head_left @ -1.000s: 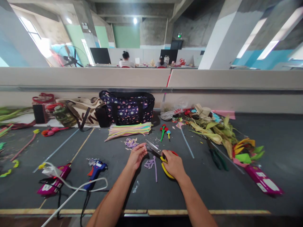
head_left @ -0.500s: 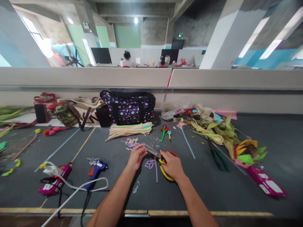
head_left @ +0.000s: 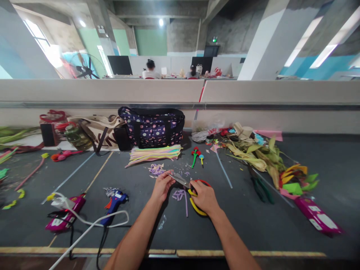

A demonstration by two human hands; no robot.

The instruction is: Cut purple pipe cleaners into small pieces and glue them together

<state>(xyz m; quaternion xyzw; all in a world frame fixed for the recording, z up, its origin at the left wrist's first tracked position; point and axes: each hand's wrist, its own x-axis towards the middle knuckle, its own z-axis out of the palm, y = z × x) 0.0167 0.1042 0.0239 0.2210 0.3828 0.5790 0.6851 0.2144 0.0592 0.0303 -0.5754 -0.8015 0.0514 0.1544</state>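
Observation:
My right hand [head_left: 204, 195] is wrapped round the yellow and red handles of a pair of scissors [head_left: 179, 180], whose blades point left and away from me. At the blade tips, my left hand [head_left: 164, 186] is closed in a pinch; whatever it holds is too small to make out. Below the blades lie short purple pieces [head_left: 178, 194] and a longer purple strip [head_left: 186, 204]. Just beyond my left hand is a small heap of purple and cream snippets [head_left: 156, 169]. A bundle of pastel strips [head_left: 154, 154] lies farther back.
A blue glue gun [head_left: 114, 206] and a magenta power strip [head_left: 66, 213] with a white cable lie left. Behind stands a dotted bag [head_left: 154, 127]. Small red and green stems [head_left: 194, 156] lie ahead; dried husks [head_left: 250, 153], green-handled pliers [head_left: 261, 189] and another magenta block [head_left: 317, 215] are right.
Both hands and the scissors stay nearly in place. The view has shifted very slightly; nothing else has visibly moved.

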